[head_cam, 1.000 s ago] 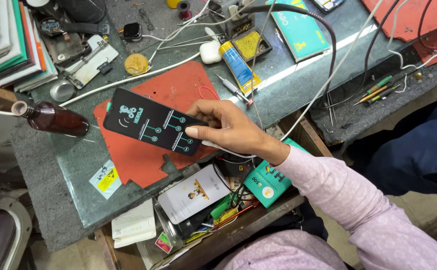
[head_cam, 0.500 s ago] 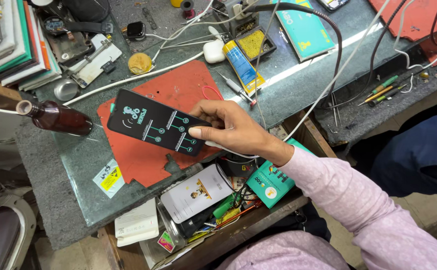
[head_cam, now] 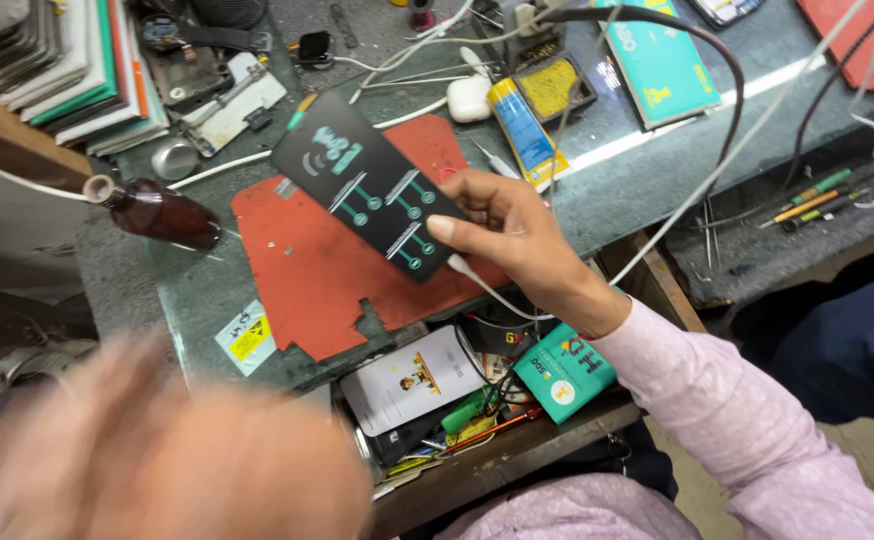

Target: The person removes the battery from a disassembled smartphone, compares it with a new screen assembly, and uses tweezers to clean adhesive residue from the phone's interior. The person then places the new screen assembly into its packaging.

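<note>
Pinching the light, stiff black card (head_cam: 377,200) by its near edge, the right hand (head_cam: 517,235) grips firmly; the blurred left hand (head_cam: 177,450) looks perhaps open.

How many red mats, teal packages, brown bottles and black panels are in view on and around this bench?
Red mats: 2, the second at the far right corner
Teal packages: 2, the second in the open drawer
Brown bottles: 1
Black panels: 1, held in the right hand
Total: 6
</note>
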`<action>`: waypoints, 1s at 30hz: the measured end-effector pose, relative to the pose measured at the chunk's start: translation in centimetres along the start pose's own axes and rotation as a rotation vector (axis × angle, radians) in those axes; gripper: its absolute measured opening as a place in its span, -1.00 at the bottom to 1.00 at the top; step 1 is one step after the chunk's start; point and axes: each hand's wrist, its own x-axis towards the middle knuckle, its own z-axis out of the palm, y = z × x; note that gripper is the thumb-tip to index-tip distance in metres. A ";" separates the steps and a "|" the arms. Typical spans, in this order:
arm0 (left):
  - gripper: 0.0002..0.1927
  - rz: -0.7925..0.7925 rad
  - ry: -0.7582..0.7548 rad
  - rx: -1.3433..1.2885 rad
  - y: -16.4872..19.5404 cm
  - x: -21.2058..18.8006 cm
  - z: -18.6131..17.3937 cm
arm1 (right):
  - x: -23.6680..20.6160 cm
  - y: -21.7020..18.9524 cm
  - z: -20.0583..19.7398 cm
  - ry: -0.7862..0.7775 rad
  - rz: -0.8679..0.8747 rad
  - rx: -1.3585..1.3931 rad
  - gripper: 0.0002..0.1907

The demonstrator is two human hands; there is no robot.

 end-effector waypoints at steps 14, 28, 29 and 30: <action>-0.26 -0.929 -0.413 -0.180 -7.1 -6.2 0.6 | 0.5 -1.4 2.4 0.309 -0.564 -0.801 -0.83; -0.34 -1.061 -0.315 -0.301 -12.8 -11.0 -0.2 | -1.4 -1.8 0.2 0.083 -0.923 -1.320 -0.72; -0.34 -1.079 -0.299 -0.299 -13.0 -11.0 0.2 | -1.6 -1.6 0.0 0.077 -0.918 -1.318 -0.73; -0.34 -1.088 -0.288 -0.290 -13.5 -11.2 1.1 | -1.5 -1.4 -0.2 0.073 -0.929 -1.308 -0.75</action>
